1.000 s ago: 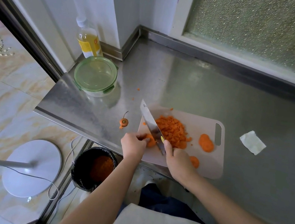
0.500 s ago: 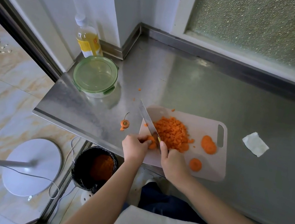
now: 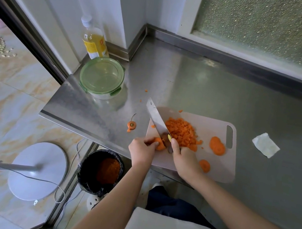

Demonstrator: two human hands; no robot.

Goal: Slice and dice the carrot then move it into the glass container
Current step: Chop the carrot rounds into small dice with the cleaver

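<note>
A pale cutting board lies at the front edge of the steel counter. On it sits a heap of diced carrot, with a few round slices to the right and one slice nearer me. My left hand pinches a small carrot piece at the board's left corner. My right hand grips the handle of a knife, whose blade slants up to the left over that piece. The glass container stands at the counter's left, covered by a green lid.
A carrot top with its stem lies on the counter left of the board. An oil bottle stands behind the container. A folded white tissue lies right of the board. Below the counter edge stands a black bin.
The knife blade has shifted slightly along the carrot piece while both hands stay at the board's left corner. The view has moved a little.
</note>
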